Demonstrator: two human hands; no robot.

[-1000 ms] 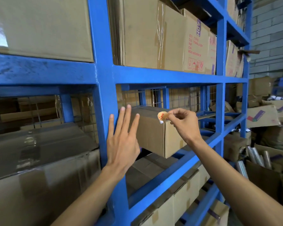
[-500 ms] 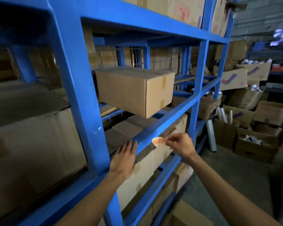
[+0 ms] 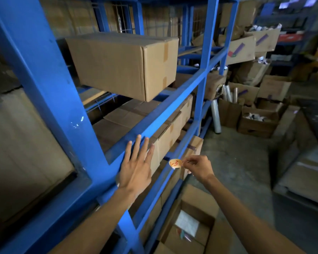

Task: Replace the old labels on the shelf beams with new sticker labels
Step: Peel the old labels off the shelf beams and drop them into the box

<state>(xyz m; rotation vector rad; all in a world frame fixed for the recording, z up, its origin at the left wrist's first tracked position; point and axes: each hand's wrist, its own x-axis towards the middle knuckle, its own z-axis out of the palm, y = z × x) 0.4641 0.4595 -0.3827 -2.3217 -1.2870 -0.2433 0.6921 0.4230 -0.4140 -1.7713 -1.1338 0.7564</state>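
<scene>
**Sticker in hand, beam not labeled yet**

I think the biggest risk is the sticker [image 3: 175, 163] going on crooked or folding over on itself. It is small and round, and my right hand [image 3: 197, 166] only pinches it by one edge, so the loose part could flop and stick to a finger. It could also land on the wrong beam. Two blue beams run close together here, and the sticker hangs in front of the lower beam [image 3: 165, 182], not touching it as far as I can tell. If I push too soon, it may stick halfway off the edge.

I also cannot see an old label anywhere near my hands. If one is there and I cover it, the job is done wrong.

My right fingers [image 3: 188, 160] are curled in tight, with thumb and fingertip squeezing the sticker's right edge. The sticker says "1-3" in red and faces me.

My left hand [image 3: 135, 169] is flat and spread wide. Its fingers [image 3: 137, 144] are straight and reach up onto the upper beam [image 3: 173, 104], next to the thick blue post [image 3: 50, 96]. It holds nothing. I think it is just keeping me steady.
</scene>
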